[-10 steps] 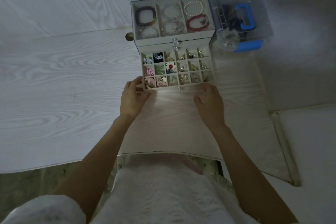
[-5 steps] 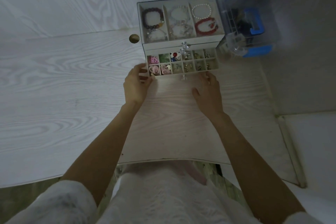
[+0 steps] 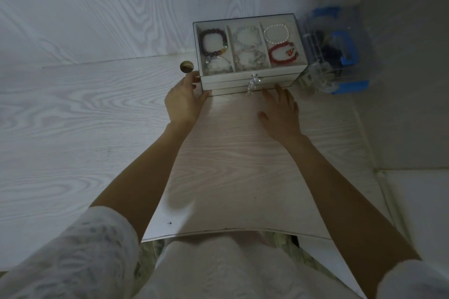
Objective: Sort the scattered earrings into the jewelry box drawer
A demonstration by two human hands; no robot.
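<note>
Closed now is the drawer (image 3: 252, 90), which stood pulled out half a second ago, its earrings hidden. At the surface's (image 3: 73, 114) rear the jewelry box (image 3: 250, 56) is set, long axis side to side, front facing the person. Against its front the left hand (image 3: 184, 102) and right hand (image 3: 281, 111) are spread open, empty.

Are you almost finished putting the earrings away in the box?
Almost, it seems. The lower drawer of the white glass-topped jewelry box is pushed shut, and no loose earrings show on the pale wood-grain table. The left hand rests against the box's front left corner; the right hand lies flat with fingertips at the drawer front, holding nothing. Only letting go looks left.
</note>
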